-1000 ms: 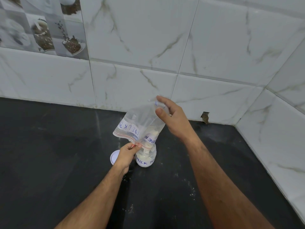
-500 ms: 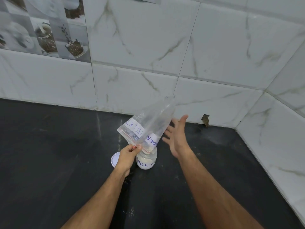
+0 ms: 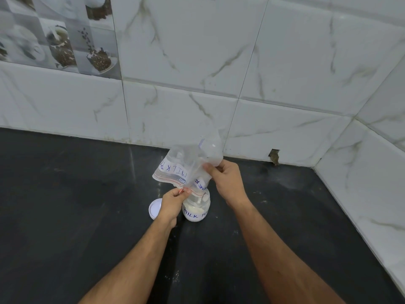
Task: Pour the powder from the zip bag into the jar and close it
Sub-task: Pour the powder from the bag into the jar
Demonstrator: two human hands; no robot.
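Observation:
A clear zip bag [image 3: 186, 165] with a white "MILK" label hangs upside down, its red zip edge down over the mouth of a small clear jar [image 3: 196, 210]. The jar stands on the black counter, holds white powder and carries blue "MILK PO" writing. My left hand [image 3: 173, 201] pinches the bag's zip edge just left of the jar's mouth. My right hand [image 3: 228, 181] grips the bag's side higher up, to the right. The jar's white lid [image 3: 154, 209] lies flat on the counter left of the jar, partly behind my left hand.
The black counter [image 3: 76, 216] runs into a corner of white marbled wall tiles [image 3: 285, 73] behind and on the right. A chipped hole [image 3: 274, 156] shows in the back tile at counter level. Specks of spilt powder [image 3: 175, 277] lie between my forearms.
My right hand, off the bag and spread open half a second ago, has taken hold of the bag's side again. The bag has crumpled lower over the jar. My left hand kept its pinch.

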